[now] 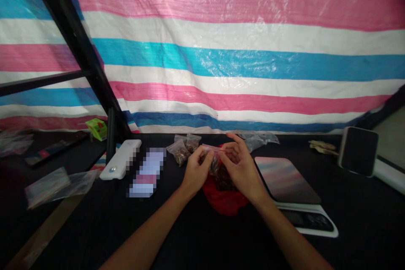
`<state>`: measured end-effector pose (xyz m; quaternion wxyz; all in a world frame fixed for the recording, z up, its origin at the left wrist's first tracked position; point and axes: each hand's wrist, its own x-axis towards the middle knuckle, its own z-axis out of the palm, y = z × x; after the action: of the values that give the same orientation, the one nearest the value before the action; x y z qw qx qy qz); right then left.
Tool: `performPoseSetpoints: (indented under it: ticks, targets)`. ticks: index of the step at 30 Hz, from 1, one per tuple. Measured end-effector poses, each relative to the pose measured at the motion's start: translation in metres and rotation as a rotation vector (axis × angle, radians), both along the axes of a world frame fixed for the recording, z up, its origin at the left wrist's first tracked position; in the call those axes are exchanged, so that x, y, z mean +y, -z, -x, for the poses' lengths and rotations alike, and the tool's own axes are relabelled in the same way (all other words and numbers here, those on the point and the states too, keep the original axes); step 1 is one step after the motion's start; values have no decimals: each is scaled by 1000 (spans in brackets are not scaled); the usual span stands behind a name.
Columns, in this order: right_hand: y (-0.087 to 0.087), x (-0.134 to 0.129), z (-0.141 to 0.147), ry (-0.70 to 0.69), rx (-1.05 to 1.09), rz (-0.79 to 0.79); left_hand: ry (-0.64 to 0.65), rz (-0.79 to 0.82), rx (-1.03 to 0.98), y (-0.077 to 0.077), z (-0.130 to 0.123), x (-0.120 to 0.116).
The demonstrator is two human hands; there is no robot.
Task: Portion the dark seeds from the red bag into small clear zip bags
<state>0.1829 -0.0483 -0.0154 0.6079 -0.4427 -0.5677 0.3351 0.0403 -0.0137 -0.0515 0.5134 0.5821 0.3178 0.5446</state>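
Between my two hands is a small clear zip bag [214, 164] with a pinkish strip along its top edge. My left hand [200, 164] pinches the left end of that edge between thumb and fingers. At the other end, my right hand [238, 164] grips the strip with thumb and bent fingers, one finger sticking up. Right below the hands sits a red bag [226, 204] holding dark brown dried bits [224, 180]. Several filled zip bags [180, 152] with brown contents lie just beyond my left hand.
To the right is a kitchen scale [286, 181] with a shiny plate. Empty clear bags [259, 139] lie behind my right hand. A white device [122, 160] and a blurred-out phone [148, 173] lie left. A dark-faced upright device [358, 152] stands far right. Striped sheeting [237, 63] hangs behind.
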Motion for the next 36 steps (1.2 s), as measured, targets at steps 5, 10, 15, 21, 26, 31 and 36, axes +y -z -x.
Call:
performPoseSetpoints:
  ticks: [5, 10, 15, 21, 26, 31, 36]
  targets:
    - [2, 2, -3, -31, 20, 55, -20, -6, 21, -5, 3, 0]
    - [5, 3, -4, 2, -12, 61, -37, -20, 45, -3, 3, -2]
    - [10, 5, -2, 19, -26, 57, -63, -13, 56, -3, 2, -3]
    - [10, 4, 1, 97, -41, 19, -68, -60, 102, -6, 1, -5]
    - [8, 3, 1, 28, -47, 35, -65, -75, 126, -7, 2, -6]
    - [2, 1, 1, 64, -102, -18, -64, -146, 163, -8, 3, -8]
    - [-2, 0, -1, -6, -83, 14, -36, -109, 87, -8, 4, -9]
